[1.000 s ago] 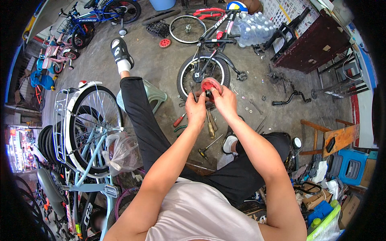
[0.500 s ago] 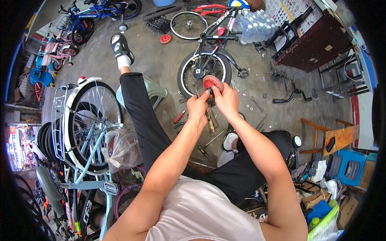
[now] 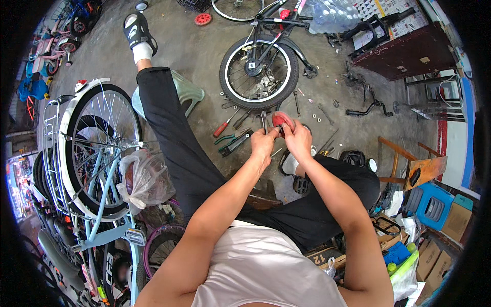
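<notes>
My right hand (image 3: 299,139) is closed around the lower edge of a small red wheel (image 3: 282,119), which looks like a training wheel. Close beside it, my left hand (image 3: 262,145) grips a slim grey metal tool (image 3: 264,121) that points up past the fingers; its exact kind is hard to make out. The fingertips of both hands meet near the wheel's centre, and the fingers cover that spot. Just beyond them lies a black bicycle frame with its white-rimmed wheel (image 3: 260,71).
Loose tools lie about the floor: a red-handled screwdriver (image 3: 223,125), green-handled pliers (image 3: 231,136) and a wrench (image 3: 326,114). A pale blue bicycle (image 3: 102,189) stands at my left, near a pale green stool (image 3: 187,94). To the right are a wooden stool (image 3: 427,171) and boxes.
The view has tilted, so the floor things sit higher in it. Both hands have come slightly nearer to me, still holding the red wheel and the grey tool.
</notes>
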Demonstrator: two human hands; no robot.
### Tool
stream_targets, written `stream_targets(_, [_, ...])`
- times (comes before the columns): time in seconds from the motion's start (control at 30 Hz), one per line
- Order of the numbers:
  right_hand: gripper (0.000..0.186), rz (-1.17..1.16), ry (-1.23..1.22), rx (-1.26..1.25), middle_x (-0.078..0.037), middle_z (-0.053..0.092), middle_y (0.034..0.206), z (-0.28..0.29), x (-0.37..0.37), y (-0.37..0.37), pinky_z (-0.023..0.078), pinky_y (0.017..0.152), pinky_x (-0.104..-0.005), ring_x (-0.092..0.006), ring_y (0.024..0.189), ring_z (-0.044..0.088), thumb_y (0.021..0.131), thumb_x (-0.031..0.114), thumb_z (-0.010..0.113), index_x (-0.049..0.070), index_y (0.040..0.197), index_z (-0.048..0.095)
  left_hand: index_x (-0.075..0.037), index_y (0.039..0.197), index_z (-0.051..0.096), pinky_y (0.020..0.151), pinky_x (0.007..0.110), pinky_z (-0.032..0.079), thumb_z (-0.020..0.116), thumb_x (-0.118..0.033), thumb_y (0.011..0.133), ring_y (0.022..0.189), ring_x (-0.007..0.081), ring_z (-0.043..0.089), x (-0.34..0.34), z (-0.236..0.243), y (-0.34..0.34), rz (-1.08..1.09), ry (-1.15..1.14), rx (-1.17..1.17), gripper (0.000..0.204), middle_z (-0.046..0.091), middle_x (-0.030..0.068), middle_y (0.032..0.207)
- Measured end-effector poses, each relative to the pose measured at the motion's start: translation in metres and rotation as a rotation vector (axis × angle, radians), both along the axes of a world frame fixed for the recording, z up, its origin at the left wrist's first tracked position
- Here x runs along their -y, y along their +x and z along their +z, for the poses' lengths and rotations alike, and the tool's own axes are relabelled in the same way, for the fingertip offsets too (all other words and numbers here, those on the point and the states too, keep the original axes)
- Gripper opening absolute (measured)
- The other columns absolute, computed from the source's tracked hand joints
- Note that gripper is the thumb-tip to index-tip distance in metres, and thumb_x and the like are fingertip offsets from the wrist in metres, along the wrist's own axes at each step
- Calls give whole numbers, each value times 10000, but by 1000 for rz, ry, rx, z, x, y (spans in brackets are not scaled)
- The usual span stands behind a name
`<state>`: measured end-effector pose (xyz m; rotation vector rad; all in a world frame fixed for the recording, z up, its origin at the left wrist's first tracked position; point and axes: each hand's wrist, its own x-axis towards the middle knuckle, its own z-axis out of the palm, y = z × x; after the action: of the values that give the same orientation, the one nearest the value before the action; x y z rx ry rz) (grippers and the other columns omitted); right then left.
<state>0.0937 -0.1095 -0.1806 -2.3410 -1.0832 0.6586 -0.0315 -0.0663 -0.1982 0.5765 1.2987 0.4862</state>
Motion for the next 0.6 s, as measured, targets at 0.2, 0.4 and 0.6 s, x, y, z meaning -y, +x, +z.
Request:
stream_targets(0.2, [488, -236, -23, -183, -327, 729, 954, -64, -1, -50, 548, 840, -564, -512, 948, 714, 978, 449, 644, -32, 1035, 705, -25, 953, 729, 458, 304, 364, 764, -186, 943, 513, 101, 483, -13, -28, -37, -11, -28, -88, 165, 718, 43, 811])
stream_targets(0.4, [471, -251, -122, -184, -313, 731, 962, -92, 1, -97, 549, 840, -571, -503, 945, 713, 975, 444, 648, -17, 1054, 698, -8, 944, 746, 461, 312, 372, 767, -176, 926, 532, 114, 518, -21, -75, -82, -178, -18, -221, 171, 735, 51, 813])
stream_targets(0.6, [378, -142, -191, -91, -288, 737, 962, -90, 2, -100, 550, 819, -585, -490, 930, 716, 985, 382, 638, 20, 1081, 685, -29, 954, 737, 482, 312, 374, 757, -177, 949, 535, 110, 491, -18, -99, -93, -215, -116, -112, 150, 707, 28, 801])
